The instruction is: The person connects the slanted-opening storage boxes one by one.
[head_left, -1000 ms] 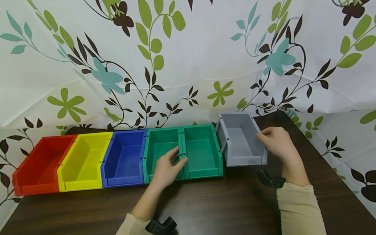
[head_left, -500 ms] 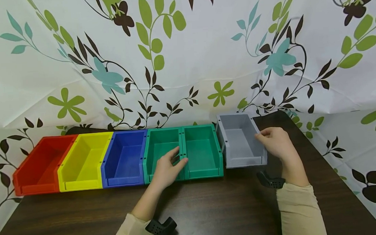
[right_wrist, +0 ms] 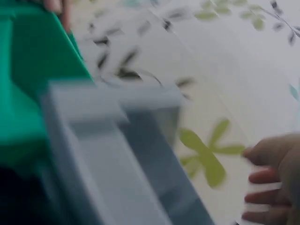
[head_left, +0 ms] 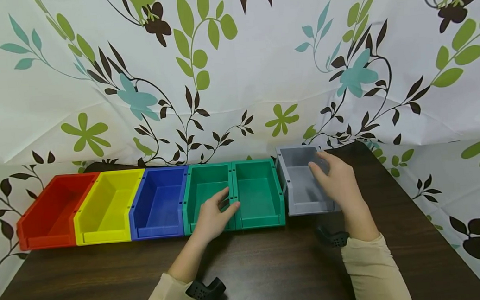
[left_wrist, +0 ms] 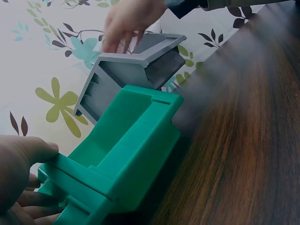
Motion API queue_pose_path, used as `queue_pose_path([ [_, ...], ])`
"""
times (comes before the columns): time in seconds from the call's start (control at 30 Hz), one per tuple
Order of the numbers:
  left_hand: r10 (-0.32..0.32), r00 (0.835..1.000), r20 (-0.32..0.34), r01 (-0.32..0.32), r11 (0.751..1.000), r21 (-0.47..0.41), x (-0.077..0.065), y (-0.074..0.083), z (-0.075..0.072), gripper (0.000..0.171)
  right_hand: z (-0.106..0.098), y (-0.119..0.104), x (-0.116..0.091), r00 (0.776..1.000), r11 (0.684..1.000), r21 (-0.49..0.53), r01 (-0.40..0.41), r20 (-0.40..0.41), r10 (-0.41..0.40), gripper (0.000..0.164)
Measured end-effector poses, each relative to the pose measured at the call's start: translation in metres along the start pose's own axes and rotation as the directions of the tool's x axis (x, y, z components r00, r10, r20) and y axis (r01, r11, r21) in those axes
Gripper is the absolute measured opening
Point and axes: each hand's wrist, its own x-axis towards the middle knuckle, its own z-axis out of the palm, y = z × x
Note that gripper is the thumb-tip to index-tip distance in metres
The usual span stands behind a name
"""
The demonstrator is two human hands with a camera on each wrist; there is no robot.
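Observation:
At the middle of the row, my left hand (head_left: 212, 217) holds the shared wall between two green bins, thumb over the rim on one side and fingers in the left bin (head_left: 200, 178). The right green bin (head_left: 257, 200) lies beside the thumb. To its right stands a grey bin (head_left: 305, 182), set a little apart at the front and slightly higher in the view. My right hand (head_left: 338, 180) hovers above the grey bin's right side, fingers spread and holding nothing. In the right wrist view, the grey bin (right_wrist: 112, 159) is blurred, with the fingers off to its right.
A red bin (head_left: 60, 209), a yellow bin (head_left: 110, 203) and a blue bin (head_left: 160, 199) continue the row leftward, side by side. They stand on a dark wooden table (head_left: 273, 268). Behind hangs a leaf-patterned cloth (head_left: 254, 60).
My right hand has let go of the grey bin's right rim and moved up and left over it, fingers opening. The grey bin has settled slightly lower. My left hand stays put.

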Motion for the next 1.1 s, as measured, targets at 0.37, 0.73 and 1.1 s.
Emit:
queue_pose_path([
  [0.37,-0.008,1.000,0.007,0.008,1.000,-0.014,-0.001,-0.002,0.001,0.061,0.044,-0.018,-0.003,0.967,0.957,0.191,0.218,0.091,-0.238,0.033],
  [0.73,-0.013,1.000,0.005,0.013,1.000,-0.001,0.000,0.000,0.000,0.061,0.046,-0.020,-0.003,0.966,0.961,0.190,0.200,0.128,-0.226,0.033],
  [1.1,0.004,1.000,0.005,-0.004,1.000,-0.001,0.001,-0.002,0.001,0.061,0.049,-0.019,-0.002,0.965,0.963,0.185,0.198,0.134,-0.225,0.033],
])
